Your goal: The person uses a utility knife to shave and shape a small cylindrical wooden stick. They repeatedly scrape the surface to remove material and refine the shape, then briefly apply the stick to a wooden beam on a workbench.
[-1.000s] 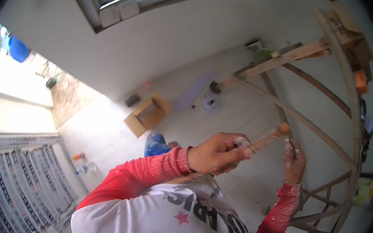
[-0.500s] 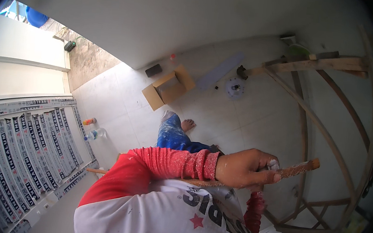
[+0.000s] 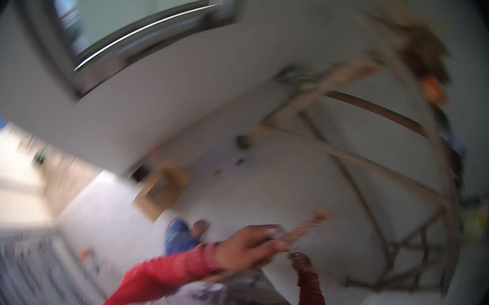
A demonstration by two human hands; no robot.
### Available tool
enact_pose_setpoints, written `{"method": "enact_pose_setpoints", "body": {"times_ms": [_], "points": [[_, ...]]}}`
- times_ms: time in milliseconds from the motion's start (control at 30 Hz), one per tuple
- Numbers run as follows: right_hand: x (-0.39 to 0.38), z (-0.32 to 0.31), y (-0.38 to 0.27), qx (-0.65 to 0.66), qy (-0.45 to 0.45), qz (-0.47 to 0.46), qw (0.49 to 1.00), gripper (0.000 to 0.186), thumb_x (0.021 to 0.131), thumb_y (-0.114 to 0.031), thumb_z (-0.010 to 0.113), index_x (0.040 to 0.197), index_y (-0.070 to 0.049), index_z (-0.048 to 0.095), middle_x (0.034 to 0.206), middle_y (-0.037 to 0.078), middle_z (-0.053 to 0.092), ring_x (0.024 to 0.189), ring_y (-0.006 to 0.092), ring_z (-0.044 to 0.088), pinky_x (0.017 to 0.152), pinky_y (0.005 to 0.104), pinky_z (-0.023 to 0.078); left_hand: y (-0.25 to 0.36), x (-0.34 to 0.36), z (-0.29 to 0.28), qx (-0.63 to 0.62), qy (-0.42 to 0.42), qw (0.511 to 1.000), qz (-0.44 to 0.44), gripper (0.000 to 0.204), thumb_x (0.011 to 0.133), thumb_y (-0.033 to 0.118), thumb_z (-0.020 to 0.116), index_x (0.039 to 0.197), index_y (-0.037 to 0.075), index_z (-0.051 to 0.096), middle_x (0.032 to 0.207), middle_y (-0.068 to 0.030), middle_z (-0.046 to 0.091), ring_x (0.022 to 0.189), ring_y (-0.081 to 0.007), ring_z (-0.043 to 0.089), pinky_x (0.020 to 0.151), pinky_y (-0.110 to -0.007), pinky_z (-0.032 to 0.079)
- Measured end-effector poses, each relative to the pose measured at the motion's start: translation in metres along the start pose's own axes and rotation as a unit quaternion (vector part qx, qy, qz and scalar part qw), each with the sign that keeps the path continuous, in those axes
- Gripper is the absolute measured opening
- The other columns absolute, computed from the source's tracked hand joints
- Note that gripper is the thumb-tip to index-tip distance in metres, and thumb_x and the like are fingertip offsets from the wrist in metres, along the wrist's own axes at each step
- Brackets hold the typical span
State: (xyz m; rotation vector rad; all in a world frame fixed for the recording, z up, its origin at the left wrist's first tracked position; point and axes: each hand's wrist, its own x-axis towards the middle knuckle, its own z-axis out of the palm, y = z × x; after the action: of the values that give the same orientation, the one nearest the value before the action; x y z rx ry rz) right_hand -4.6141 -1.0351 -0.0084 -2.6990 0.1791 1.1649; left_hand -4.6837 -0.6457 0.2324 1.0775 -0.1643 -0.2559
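Note:
A rough brown wooden stick (image 3: pixel 306 226) slants up to the right in front of my chest. My left hand (image 3: pixel 249 247) is closed around it, with the far end poking out past the fingers. Something small and whitish shows by the fingertips, too blurred to name. Just right of that hand, and lower, is my right hand (image 3: pixel 300 261). Its fingers are smeared by motion, and I cannot tell whether it holds anything. Both arms have red sleeves, with white dust on the left one.
A wooden trestle frame (image 3: pixel 357 158) stands to the right. An opened cardboard box (image 3: pixel 161 190) lies on the pale tiled floor (image 3: pixel 240 194), left of centre. Up at the left is a metal-framed window (image 3: pixel 149 35). Striped, wrapped strips (image 3: pixel 35 267) lean at the lower left.
My view has swung to the right and up, bringing in the window. My left hand, still gripping the stick, sits lower and further left in view. My right hand has come out from behind it.

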Motion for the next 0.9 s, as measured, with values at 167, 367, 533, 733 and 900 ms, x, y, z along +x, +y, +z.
{"method": "enact_pose_setpoints", "body": {"times_ms": [167, 367, 533, 733, 900], "points": [[0.043, 0.007, 0.000, -0.049, -0.046, -0.070, 0.995, 0.058, 0.096, -0.057, 0.051, 0.121, -0.008, 0.070, 0.126, 0.017, 0.068, 0.122, 0.0360, 0.060, 0.107, 0.0467, 0.043, -0.013, 0.005, -0.018, -0.022, 0.124, 0.992, -0.017, 0.040, 0.100, 0.037, 0.056, 0.101, -0.003, 0.057, 0.060, -0.0077, 0.056, 0.041, -0.0168, 0.054, 0.038, -0.028, 0.041], [0.044, 0.044, 0.036, -0.019, -0.010, -0.044, 0.999, 0.067, 0.096, -0.061, 0.045, 0.121, -0.003, 0.069, 0.130, 0.020, 0.064, 0.123, 0.0396, 0.058, 0.107, 0.0496, 0.042, -0.057, 0.031, -0.027, -0.022, 0.060, 0.997, 0.037, 0.034, 0.105, 0.037, 0.051, 0.097, 0.005, 0.060, 0.059, -0.0001, 0.052, 0.043, -0.0099, 0.046, 0.037, -0.025, 0.035], [0.077, 0.042, 0.008, -0.048, -0.001, -0.101, 0.994, 0.067, 0.094, -0.061, 0.049, 0.124, -0.004, 0.067, 0.132, 0.020, 0.063, 0.127, 0.0377, 0.056, 0.107, 0.0496, 0.043, -0.041, 0.024, -0.016, 0.030, 0.088, 0.995, 0.032, 0.034, 0.103, 0.037, 0.054, 0.094, 0.004, 0.058, 0.061, -0.0022, 0.053, 0.042, -0.0120, 0.047, 0.037, -0.027, 0.035], [0.047, 0.053, 0.031, 0.048, 0.022, -0.090, 0.995, 0.034, 0.086, -0.037, 0.070, 0.106, -0.011, 0.075, 0.110, 0.016, 0.073, 0.108, 0.0343, 0.067, 0.095, 0.0427, 0.052, -0.018, 0.028, 0.021, -0.027, 0.001, 0.999, -0.043, 0.027, 0.106, 0.028, 0.052, 0.099, 0.003, 0.059, 0.060, 0.0011, 0.050, 0.045, -0.0085, 0.048, 0.041, -0.025, 0.036], [0.058, -0.024, -0.095, -0.030, -0.010, -0.258, 0.966, 0.041, 0.093, -0.043, 0.059, 0.104, -0.004, 0.070, 0.100, 0.023, 0.072, 0.097, 0.0411, 0.069, 0.082, 0.0496, 0.053, -0.007, 0.010, 0.027, -0.082, 0.029, 0.996, 0.002, 0.032, 0.106, 0.036, 0.052, 0.096, 0.006, 0.060, 0.059, 0.0059, 0.045, 0.048, -0.0036, 0.039, 0.044, -0.024, 0.031]]}}
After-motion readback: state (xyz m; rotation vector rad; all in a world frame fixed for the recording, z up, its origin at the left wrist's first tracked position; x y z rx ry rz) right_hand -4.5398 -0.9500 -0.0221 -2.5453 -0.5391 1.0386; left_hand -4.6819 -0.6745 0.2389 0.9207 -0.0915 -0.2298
